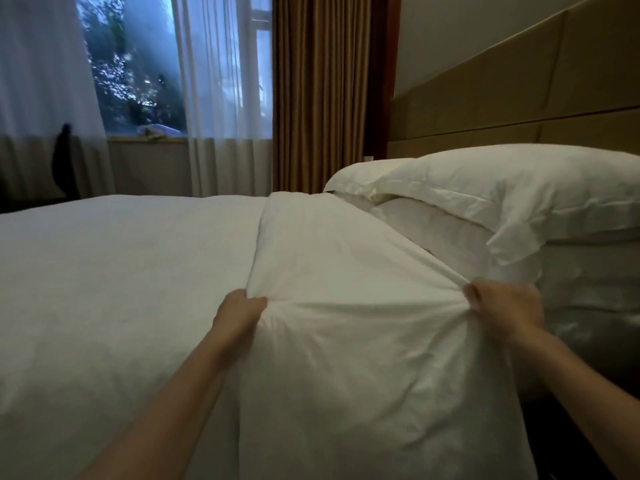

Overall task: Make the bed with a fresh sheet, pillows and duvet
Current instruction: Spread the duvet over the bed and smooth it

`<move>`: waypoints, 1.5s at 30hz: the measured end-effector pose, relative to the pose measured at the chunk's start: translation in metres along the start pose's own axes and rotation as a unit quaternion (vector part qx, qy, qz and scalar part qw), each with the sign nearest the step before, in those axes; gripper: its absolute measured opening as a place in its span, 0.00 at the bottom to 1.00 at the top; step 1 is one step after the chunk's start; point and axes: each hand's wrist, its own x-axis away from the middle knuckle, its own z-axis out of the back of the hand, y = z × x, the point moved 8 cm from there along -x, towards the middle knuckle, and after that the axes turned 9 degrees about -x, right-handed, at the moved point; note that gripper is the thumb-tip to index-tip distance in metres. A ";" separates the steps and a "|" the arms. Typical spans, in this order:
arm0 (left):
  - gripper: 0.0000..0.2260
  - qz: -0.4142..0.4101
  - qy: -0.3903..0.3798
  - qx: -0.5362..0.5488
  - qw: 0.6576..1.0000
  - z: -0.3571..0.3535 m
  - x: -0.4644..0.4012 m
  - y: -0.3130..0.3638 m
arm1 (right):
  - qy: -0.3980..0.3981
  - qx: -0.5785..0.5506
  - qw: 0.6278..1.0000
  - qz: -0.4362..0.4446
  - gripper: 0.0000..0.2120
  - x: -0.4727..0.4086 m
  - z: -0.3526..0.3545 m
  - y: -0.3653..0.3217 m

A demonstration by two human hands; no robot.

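A white duvet [114,271] covers the bed from the left edge to the middle. Its top end is folded back into a broad band [329,265] that runs across the bed and hangs over the near side. My left hand [239,310] pinches the left edge of this band. My right hand [505,303] is closed on its right edge, bunching the cloth. The fabric is pulled taut between both hands. White pillows [512,192] are stacked at the head of the bed on the right, close to my right hand.
A tan padded headboard [519,98] rises behind the pillows. Brown curtains [322,91] and sheer white curtains [214,98] hang by a window [138,64] across the bed. A dark chair [64,161] stands at the far left.
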 end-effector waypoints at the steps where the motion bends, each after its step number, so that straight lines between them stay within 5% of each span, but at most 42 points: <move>1: 0.14 -0.007 0.005 0.047 0.999 0.004 0.005 0.008 | 0.026 -0.015 0.999 0.011 0.16 -0.002 0.007 0.008; 3: 0.03 0.009 -0.005 0.122 0.992 0.002 0.017 0.010 | 0.039 -0.078 0.996 0.006 0.16 0.001 0.003 0.024; 8: 0.18 0.036 -0.007 0.059 0.998 -0.031 0.027 -0.038 | -0.110 -0.151 0.973 -0.132 0.19 0.024 -0.075 0.055; 10: 0.14 0.030 0.004 0.055 0.998 -0.030 0.031 -0.041 | -0.118 -0.123 0.974 -0.147 0.17 0.025 -0.064 0.052; 15: 0.11 0.004 -0.019 0.024 1.000 -0.035 0.044 -0.045 | 0.091 -0.170 0.977 0.090 0.18 0.042 -0.010 -0.045; 17: 0.12 -0.010 -0.027 0.029 0.999 -0.035 0.046 -0.046 | 0.086 -0.192 0.969 0.130 0.23 0.070 -0.028 -0.074; 25: 0.14 -0.025 -0.032 0.107 0.993 -0.042 0.050 -0.058 | -0.029 -0.125 0.992 0.001 0.27 0.205 -0.143 -0.021; 30: 0.11 -0.035 0.073 0.123 0.989 -0.041 0.070 -0.066 | 0.173 -0.181 0.967 -0.049 0.17 0.124 -0.051 -0.021; 33: 0.13 0.002 0.115 0.081 0.990 -0.047 0.090 -0.086 | 0.169 -0.231 0.958 -0.006 0.22 0.072 -0.032 -0.027; 37: 0.20 0.059 0.010 0.097 0.993 -0.081 0.101 -0.112 | -0.002 -0.205 0.968 -0.146 0.28 0.089 -0.103 0.004; 42: 0.10 0.068 -0.098 0.130 0.984 -0.098 0.088 -0.120 | -0.097 -0.361 0.811 -0.451 0.36 0.190 -0.173 0.058; 45: 0.16 0.054 -0.147 0.117 0.981 -0.101 0.089 -0.133 | 0.033 -0.341 0.882 -0.324 0.34 0.175 -0.122 0.035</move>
